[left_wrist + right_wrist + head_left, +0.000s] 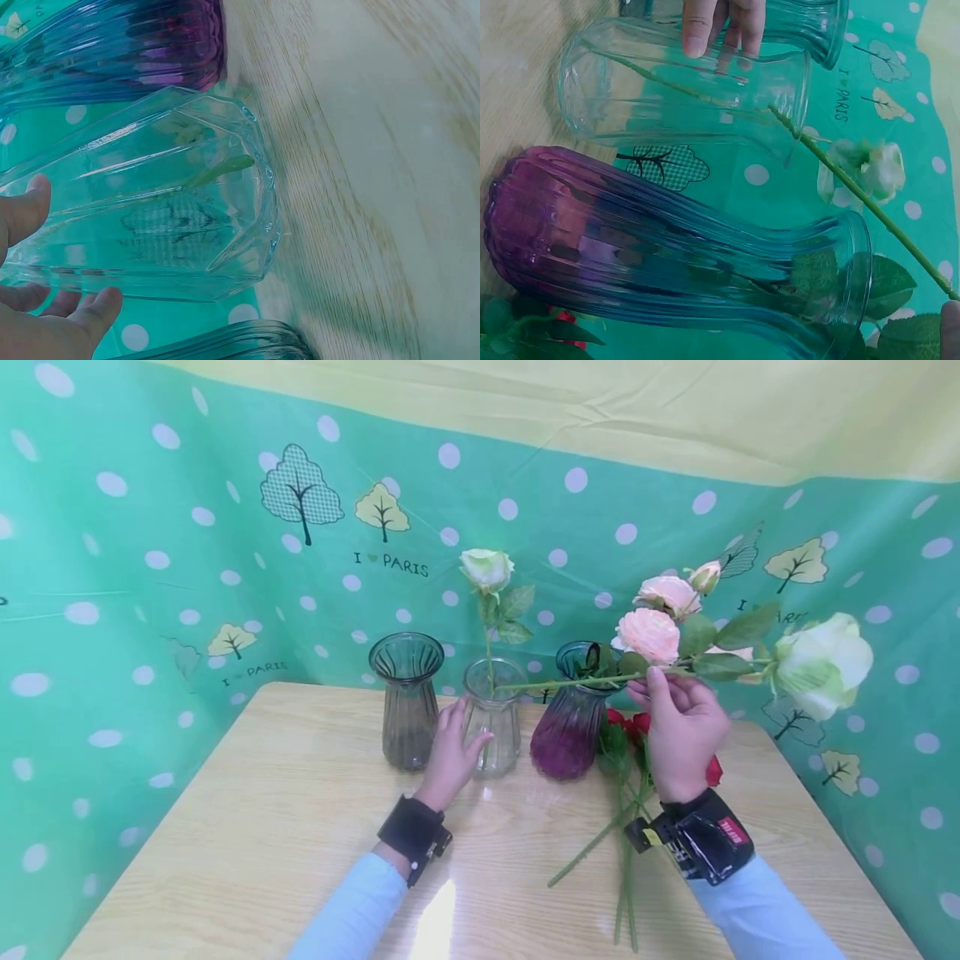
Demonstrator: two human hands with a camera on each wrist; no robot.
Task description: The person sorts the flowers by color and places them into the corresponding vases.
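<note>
My right hand (686, 735) pinches the green stem of a white rose (825, 667) between thumb and fingers. The rose lies nearly level, its bloom to the right. In the right wrist view the stem's cut end (780, 116) is at the mouth of the clear glass vase (652, 112). My left hand (453, 753) holds that vase's left side, thumb across the front. Another white rose (487, 570) stands upright in it, its stem tip (236, 163) seen through the glass. Pink flowers (649, 637) rise by the purple-blue vase (567, 735), partly behind the right hand.
A grey glass vase (408, 710) stands left of the clear one. Red flowers (714, 771) lie on the wooden table (277, 827) beneath the right hand, their stems (627, 885) pointing to the front. A dotted green curtain (247, 560) hangs behind and at both sides.
</note>
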